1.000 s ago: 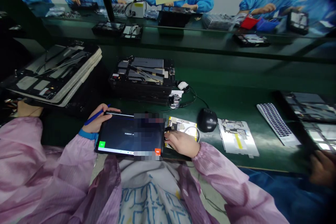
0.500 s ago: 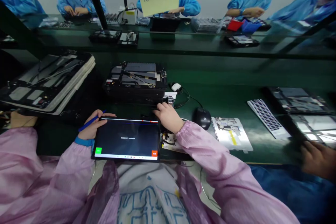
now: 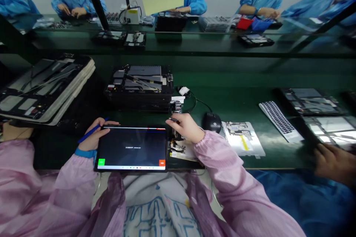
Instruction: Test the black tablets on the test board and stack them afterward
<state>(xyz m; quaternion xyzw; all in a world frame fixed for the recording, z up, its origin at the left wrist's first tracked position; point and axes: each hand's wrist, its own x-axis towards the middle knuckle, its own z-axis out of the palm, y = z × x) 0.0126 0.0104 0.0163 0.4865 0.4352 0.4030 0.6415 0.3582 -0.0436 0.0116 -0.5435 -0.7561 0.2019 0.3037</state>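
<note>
A tablet (image 3: 133, 144) with a lit dark screen, a green box in its lower left corner and an orange-red box in its lower right, lies tilted up toward me. My left hand (image 3: 94, 135) grips its upper left corner, and a blue pen (image 3: 93, 130) is tucked between the same fingers. Just past the tablet's upper right corner, my right hand (image 3: 187, 126) pinches a small dark plug-like piece (image 3: 174, 119), held apart from the tablet. Under my right wrist is a metal plate with circuit parts (image 3: 182, 152), partly covered by the sleeve.
Stacked opened tablet bodies (image 3: 139, 96) stand behind the tablet, with another stack (image 3: 44, 89) on the left. Rightward are a black mouse (image 3: 211, 122), a silver plate (image 3: 243, 140) and a white keyboard (image 3: 279, 120). A co-worker's hand (image 3: 332, 163) rests near more opened devices (image 3: 314, 102).
My right hand has drawn back rightward from the tablet's upper right corner, and the small dark piece now shows in its fingers. My left hand keeps its hold on tablet and pen.
</note>
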